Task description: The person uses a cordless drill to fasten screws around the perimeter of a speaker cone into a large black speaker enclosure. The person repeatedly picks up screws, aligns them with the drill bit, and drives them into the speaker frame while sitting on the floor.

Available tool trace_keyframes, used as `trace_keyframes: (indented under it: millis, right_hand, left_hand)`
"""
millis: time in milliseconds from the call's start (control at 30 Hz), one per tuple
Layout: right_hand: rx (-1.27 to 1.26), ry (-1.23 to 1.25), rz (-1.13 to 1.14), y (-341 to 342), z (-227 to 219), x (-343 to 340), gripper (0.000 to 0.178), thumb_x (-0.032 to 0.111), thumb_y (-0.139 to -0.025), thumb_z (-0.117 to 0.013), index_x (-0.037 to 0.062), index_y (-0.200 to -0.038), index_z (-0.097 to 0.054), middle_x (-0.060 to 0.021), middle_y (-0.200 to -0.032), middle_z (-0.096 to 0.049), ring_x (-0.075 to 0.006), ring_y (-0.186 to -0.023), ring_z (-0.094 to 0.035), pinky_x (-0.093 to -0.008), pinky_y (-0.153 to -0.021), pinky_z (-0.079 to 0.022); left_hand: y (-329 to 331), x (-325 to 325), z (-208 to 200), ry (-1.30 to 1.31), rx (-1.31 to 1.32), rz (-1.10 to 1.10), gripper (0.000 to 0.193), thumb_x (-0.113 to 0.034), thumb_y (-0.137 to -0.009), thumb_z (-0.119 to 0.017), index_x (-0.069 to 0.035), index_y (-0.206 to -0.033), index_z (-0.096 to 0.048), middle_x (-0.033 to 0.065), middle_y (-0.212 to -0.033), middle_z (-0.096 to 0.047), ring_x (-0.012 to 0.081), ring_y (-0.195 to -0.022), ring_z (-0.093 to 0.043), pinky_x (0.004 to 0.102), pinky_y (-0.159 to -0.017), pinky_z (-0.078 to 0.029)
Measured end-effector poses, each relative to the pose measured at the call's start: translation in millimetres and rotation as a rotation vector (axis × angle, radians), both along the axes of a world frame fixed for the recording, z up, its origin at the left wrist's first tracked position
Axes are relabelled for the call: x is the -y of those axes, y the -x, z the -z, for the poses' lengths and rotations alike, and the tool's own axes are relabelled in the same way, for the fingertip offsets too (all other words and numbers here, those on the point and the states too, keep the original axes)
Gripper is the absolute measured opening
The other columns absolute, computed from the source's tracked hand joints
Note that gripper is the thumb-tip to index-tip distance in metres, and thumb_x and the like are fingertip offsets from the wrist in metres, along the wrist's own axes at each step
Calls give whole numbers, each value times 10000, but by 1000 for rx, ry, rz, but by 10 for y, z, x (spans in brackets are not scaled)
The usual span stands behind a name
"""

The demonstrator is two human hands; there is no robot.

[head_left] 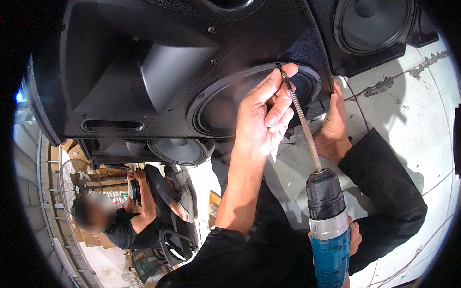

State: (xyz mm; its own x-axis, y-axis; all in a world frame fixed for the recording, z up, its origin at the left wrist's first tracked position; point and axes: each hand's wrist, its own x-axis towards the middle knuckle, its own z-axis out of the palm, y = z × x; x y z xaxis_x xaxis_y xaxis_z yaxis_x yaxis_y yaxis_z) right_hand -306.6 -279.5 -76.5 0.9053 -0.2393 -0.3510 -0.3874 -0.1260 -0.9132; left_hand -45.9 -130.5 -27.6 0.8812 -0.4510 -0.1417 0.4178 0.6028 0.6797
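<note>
My right hand (355, 238) is wrapped round a blue cordless drill (330, 249) with a black chuck, mostly hidden behind its body. From the chuck a long, slim driver bit (305, 127) reaches up to the rim of a round speaker cone (216, 113). At the bit's tip my left hand (264, 113) pinches what looks like a small dark screw (279, 67), held against the rim's upper edge. The cone sits in a large black speaker cabinet (192, 45), which also has a flared horn (168, 77). The left hand covers part of the cone.
Another speaker cabinet (353, 61) stands at the upper right, and a further speaker cone (177, 150) lies below the large cabinet. My bare foot (331, 132) rests on the tiled floor (398, 110). At the left a co-worker (139, 225) sits near a fan (77, 180) and cardboard boxes.
</note>
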Motion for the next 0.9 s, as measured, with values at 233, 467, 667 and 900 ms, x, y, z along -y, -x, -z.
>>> trace_keyframes:
  millis: [233, 467, 667, 900]
  right_hand:
    - [-32, 100, -94, -65, -129, 19, 126, 40, -765, -664, 62, -886, -692, -68, -800, -685, -172, -713, -667, -289, -684, -522]
    - [-77, -19, -54, -37, -121, 51, 116, 18, -807, -629, 73, -900, -672, -60, -815, -689, -156, -697, -664, -271, -681, -527]
    - [-28, 1, -46, -30, -22, 55, 103, 104, -860, -591, 91, -893, -688, -62, -825, -706, -123, -698, -665, -267, -688, -531]
    - [-131, 17, -52, -64, -94, 38, 126, 164, -854, -594, 102, -878, -701, -60, -828, -711, -138, -700, -670, -274, -697, -531]
  left_hand:
    - [5, 9, -23, 3, -12, 4, 330, -202, -1035, -414, 64, -1188, -535, 22, -742, -540, 12, -390, -347, 166, -346, -311]
    - [21, 30, -41, -50, -4, -33, 321, -204, -1033, -422, 57, -1176, -542, 18, -743, -540, 9, -399, -354, 168, -346, -302]
    - [19, 42, -54, -58, -24, -39, 320, -209, -1032, -426, 53, -1170, -548, 13, -725, -526, 14, -400, -355, 170, -348, -296]
    - [7, 33, -44, -64, -20, -44, 315, -205, -1028, -438, 60, -1157, -552, 18, -729, -544, 14, -400, -361, 173, -346, -295]
